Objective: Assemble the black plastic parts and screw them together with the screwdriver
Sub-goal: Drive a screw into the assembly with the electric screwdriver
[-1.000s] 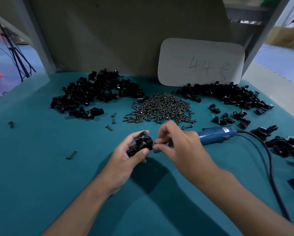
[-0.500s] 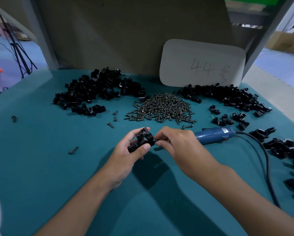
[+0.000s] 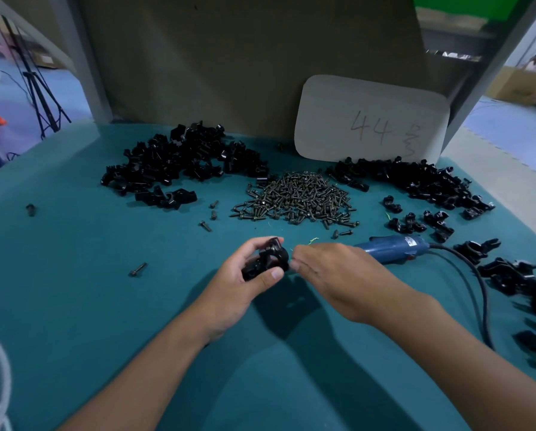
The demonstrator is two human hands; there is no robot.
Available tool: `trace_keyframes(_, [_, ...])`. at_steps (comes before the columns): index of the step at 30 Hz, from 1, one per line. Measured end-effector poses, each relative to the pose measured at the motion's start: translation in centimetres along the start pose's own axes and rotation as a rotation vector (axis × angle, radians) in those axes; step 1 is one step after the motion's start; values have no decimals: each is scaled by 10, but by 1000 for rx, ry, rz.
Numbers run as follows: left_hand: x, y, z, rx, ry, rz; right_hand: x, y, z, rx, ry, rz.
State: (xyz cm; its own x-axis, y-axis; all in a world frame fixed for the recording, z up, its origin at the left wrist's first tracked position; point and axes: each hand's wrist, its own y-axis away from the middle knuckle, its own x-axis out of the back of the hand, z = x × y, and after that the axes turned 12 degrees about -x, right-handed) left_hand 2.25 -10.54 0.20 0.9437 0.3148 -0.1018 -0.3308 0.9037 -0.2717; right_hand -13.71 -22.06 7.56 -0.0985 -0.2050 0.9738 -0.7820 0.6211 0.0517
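Two hands at centre of the tabletop [image 3: 74, 306], close together. Left hand [image 3: 245, 284] grips the black clamp assembly [image 3: 268, 259] between thumb and fingers, held just above the surface. Right hand [image 3: 332, 275] has its fingertips bunched against the clamp's right side, probably seating a screw; the screw itself is hidden, so can't confirm. Electric screwdriver [image 3: 391, 248] lies on the tabletop just behind the right hand, ungripped. Screw pile [image 3: 294, 197] sits beyond, between two heaps of black parts.

Advice: keep both halves squeezed flush, start the screw straight by finger, then fetch the driver and keep it square to the hole.
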Motion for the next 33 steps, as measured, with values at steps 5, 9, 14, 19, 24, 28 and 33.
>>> trace_keyframes(5, [-1,0,2,-13,13,19,-10,-4,4,-298,-396,6])
trace_keyframes(9, [5,-1,0,24,32,83,-2,1,60,-764,-500,119])
trace_keyframes(14, [3,-2,3,59,24,114,-3,-9,102,-1097,-450,-89])
trace_keyframes(19, [2,0,8,62,38,131,1,-31,89,-1215,-872,-86])
trace_keyframes(24, [5,0,6,61,46,147,-9,-17,89,-1059,-1381,76])
trace_keyframes(28, [6,-2,2,62,37,143,-14,-22,97,-1097,-1416,163])
trace_keyframes(33, [7,0,-3,77,-22,149,0,-47,91,-1242,-1123,-74])
